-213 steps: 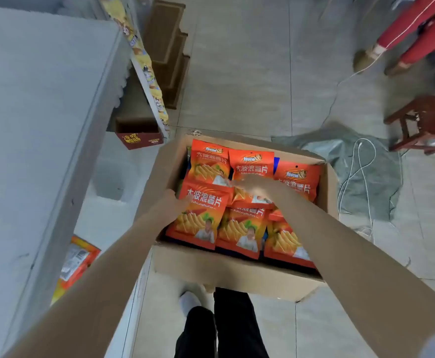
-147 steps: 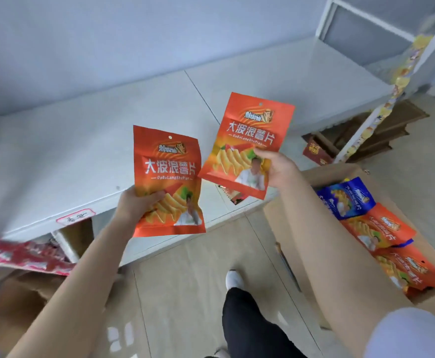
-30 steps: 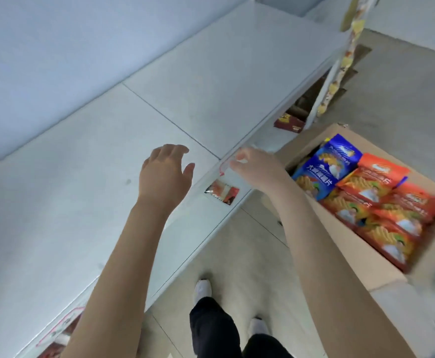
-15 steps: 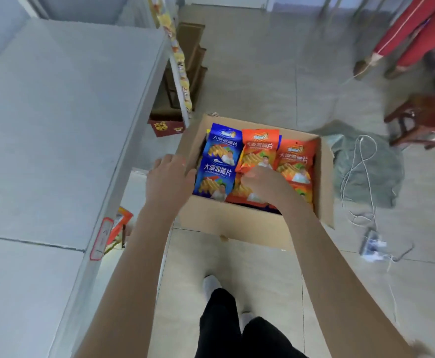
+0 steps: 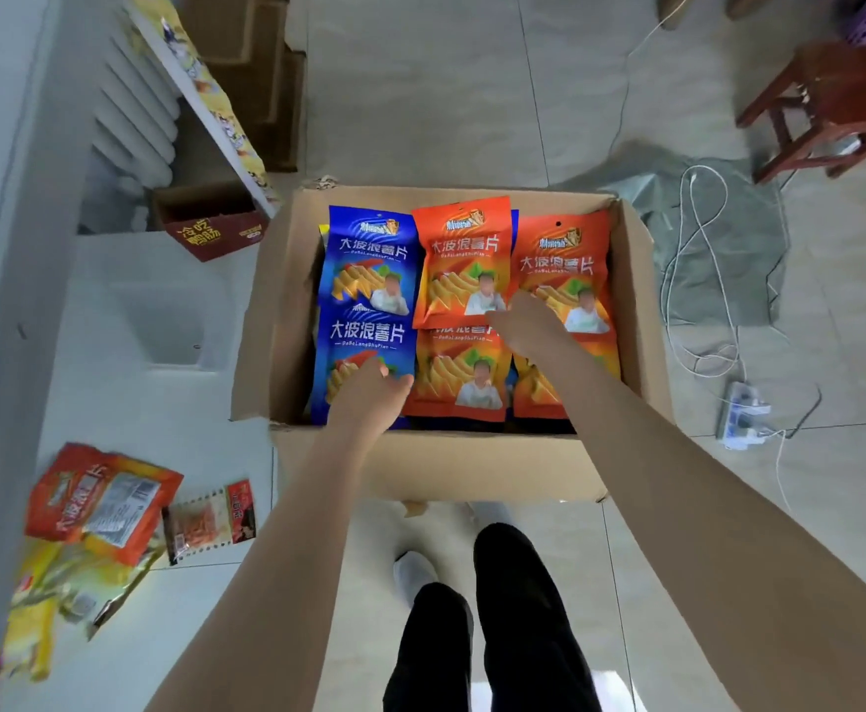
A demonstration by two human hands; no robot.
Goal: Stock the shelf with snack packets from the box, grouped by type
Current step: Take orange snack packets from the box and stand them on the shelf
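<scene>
On the tiled floor, loosely spread hands seemingly rest on boxed snack packets.

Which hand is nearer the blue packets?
Left. The left hand rests on the lower blue packet; the right hand lies over the orange packets, beside them.

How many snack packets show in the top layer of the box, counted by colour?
Blue packets: 2
Orange packets: 4
Total visible in the cardboard box: 6; any underneath are hidden.
</scene>
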